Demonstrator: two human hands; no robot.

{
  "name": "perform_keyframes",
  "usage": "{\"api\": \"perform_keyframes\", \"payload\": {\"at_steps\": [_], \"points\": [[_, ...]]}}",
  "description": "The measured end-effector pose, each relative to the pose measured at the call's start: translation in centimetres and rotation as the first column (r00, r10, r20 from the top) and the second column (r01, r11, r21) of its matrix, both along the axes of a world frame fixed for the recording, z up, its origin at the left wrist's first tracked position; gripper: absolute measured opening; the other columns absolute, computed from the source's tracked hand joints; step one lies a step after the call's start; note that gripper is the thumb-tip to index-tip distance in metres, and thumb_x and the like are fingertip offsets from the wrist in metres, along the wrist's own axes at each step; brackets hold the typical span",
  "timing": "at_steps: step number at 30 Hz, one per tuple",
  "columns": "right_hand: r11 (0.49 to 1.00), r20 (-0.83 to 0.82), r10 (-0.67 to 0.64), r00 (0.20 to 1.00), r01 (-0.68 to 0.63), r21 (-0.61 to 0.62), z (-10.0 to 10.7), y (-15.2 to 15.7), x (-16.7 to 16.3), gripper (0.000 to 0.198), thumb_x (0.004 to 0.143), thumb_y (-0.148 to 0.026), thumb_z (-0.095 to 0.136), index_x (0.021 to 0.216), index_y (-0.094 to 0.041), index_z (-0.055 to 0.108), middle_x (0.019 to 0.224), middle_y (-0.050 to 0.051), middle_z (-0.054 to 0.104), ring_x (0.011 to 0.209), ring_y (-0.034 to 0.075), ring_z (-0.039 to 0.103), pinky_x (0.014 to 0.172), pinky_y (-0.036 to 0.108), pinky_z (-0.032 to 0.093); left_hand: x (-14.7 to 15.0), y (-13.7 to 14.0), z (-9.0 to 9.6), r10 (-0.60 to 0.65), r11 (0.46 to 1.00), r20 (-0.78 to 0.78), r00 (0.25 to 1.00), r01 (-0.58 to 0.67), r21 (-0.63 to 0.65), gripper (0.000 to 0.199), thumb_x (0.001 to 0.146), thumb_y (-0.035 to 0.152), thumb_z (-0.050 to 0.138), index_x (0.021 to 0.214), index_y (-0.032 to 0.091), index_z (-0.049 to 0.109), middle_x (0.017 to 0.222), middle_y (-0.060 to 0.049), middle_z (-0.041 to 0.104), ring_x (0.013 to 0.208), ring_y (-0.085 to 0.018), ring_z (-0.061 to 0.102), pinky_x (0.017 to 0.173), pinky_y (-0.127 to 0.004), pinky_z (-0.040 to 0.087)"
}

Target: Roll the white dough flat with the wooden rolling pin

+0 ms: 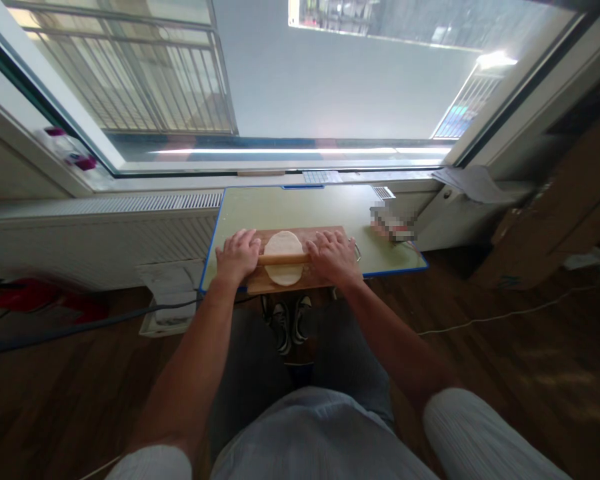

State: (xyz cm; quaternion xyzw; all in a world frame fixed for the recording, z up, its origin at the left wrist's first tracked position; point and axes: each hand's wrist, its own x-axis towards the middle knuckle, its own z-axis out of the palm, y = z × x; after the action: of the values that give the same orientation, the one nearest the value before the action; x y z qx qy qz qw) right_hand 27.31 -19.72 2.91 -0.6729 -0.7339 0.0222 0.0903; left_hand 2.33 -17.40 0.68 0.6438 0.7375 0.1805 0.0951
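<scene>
A round, flat sheet of pale dough [284, 274] lies on a wooden board [265, 289]. Across its middle rests a wooden rolling pin [283, 259], set level from side to side. My left hand [239, 255] is closed over the pin's left end, and my right hand [334, 255] covers its right end. Both palms face down, so the pin's ends are hidden under them. Dough shows in front of the pin and behind it. A metal handle [358, 251] sticks out at the board's right side, beside my right hand.
The board lies on a small light-green table [260, 205] with a blue edge, against a radiator [155, 227] and window. A blurred-out object [394, 223] sits at the table's right. Cardboard [525, 233] stands right; a bottle [70, 148] is on the sill. A cable [145, 310] runs left.
</scene>
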Motion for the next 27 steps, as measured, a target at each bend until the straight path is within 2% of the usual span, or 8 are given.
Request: {"api": "perform_keyframes", "payload": {"at_steps": [10,16,27], "points": [[0.996,-0.082,-0.052,0.995,0.058,0.074,-1.8,-2.4,-0.1,0.059,0.114,-0.058,0.036,0.151,-0.023,0.066,0.165,0.008,0.058,0.159,0.038,0.04,0.131,0.067,0.023,0.3,-3.7,0.4,-0.063,0.996,-0.053,0.997,0.066,0.053,0.054,0.111,0.044,0.036,0.155,0.026,0.063,0.17,-0.01,0.051,0.158,-0.032,0.045,0.132,-0.066,0.031],[0.992,-0.118,-0.044,0.992,0.057,0.109,-2.3,-4.0,0.0,0.06,0.114,-0.055,0.037,0.156,-0.02,0.062,0.167,0.01,0.056,0.16,0.035,0.037,0.132,0.064,0.021,0.2,-5.4,0.0,-0.118,0.985,-0.08,0.99,0.127,0.117,0.054,0.111,0.043,0.035,0.147,0.024,0.069,0.165,-0.009,0.058,0.155,-0.032,0.05,0.127,-0.058,0.04],[0.981,-0.131,-0.045,0.99,0.069,0.183,-4.0,-6.8,0.3,0.062,0.114,-0.056,0.041,0.163,-0.021,0.051,0.174,0.011,0.046,0.163,0.033,0.034,0.134,0.064,0.02,0.1,-7.6,-1.2,-0.15,0.96,-0.092,0.984,0.167,0.225,0.057,0.111,0.044,0.032,0.15,0.021,0.067,0.164,-0.011,0.059,0.156,-0.033,0.049,0.125,-0.057,0.041]]}}
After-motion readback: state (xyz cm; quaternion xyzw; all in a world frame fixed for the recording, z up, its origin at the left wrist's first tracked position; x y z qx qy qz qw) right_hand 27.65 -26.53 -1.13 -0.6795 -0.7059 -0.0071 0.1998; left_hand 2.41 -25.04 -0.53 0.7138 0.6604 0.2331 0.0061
